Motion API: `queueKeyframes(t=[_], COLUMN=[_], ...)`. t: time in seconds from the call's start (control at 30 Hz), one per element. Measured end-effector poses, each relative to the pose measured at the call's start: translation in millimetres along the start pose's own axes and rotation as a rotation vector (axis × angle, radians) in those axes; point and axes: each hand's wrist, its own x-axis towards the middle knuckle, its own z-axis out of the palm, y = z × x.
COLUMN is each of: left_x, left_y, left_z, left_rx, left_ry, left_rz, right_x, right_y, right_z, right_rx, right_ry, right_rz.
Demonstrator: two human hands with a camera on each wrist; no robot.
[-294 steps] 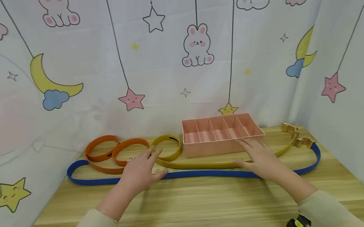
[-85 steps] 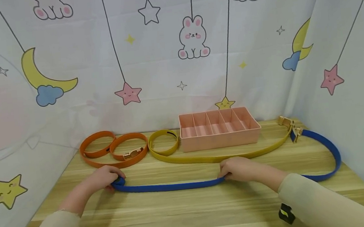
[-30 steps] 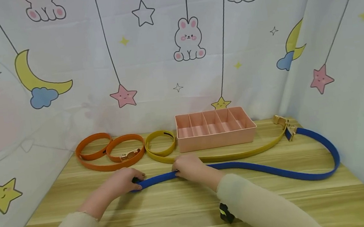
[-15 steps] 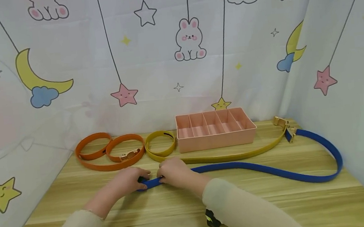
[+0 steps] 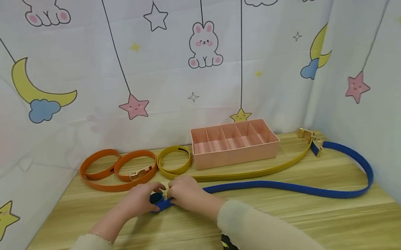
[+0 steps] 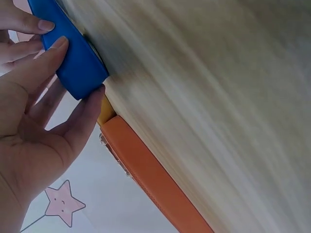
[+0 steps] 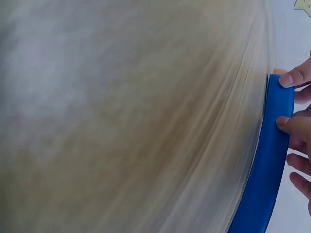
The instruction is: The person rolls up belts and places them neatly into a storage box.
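Observation:
A long blue belt [image 5: 293,189] stands on edge on the table, its far end curving back to a gold buckle [image 5: 317,146] at the right. Its near end is rolled into a small coil, which my left hand [image 5: 138,199] holds between thumb and fingers. Close beside it, my right hand [image 5: 187,192] pinches the strap just where it leaves the coil. In the left wrist view, the thumb presses flat on the blue strap [image 6: 80,63]. Both thumbs lie on the strap [image 7: 267,160] in the right wrist view. The inside of the coil is partly hidden by fingers.
Behind the hands lie an orange belt [image 5: 106,187] in two loops and a yellow belt [image 5: 241,175] with one looped end. A pink box [image 5: 236,157] with several compartments stands at the back, near the patterned curtain [image 5: 166,72].
Earlier both hands hovered open over the stretched-out belt. Since then the left hand has coiled its end, and the right hand has slid left along the strap to meet it.

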Motion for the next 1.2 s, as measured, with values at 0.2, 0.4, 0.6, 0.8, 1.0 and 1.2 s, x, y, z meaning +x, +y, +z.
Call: queueKeyframes(t=[0.2,0.4,0.6,0.8,1.0,1.2], left_x=[2.6,3.0,5.1,8.7,12.9,19.0], left_y=[-4.0,-8.2,-15.1,-17.7,-14.5,-6.6], left_z=[-0.3,0.8,2.5,3.6,5.0,4.4], left_rx=[-0.105,-0.237,-0.375,-0.417,-0.428,-0.533], left_ry=[-0.018,-0.042,-0.057,-0.031,0.030,0.030], left_rz=[0.015,-0.009,-0.008,-0.074,-0.227,-0.408], right_x=[3.5,4.3,7.8,10.5,14.6,18.1], right_y=[-2,-1,0,0,-1,-6], right_z=[-4,-4,-2,-3,-5,-7], right_rx=[-0.012,-0.065,-0.040,-0.037,-0.028,-0.001], right_ry=[0.003,-0.041,-0.079,-0.077,-0.136,-0.169], right_rz=[-0.022,-0.104,-0.187,-0.198,-0.113,-0.063])
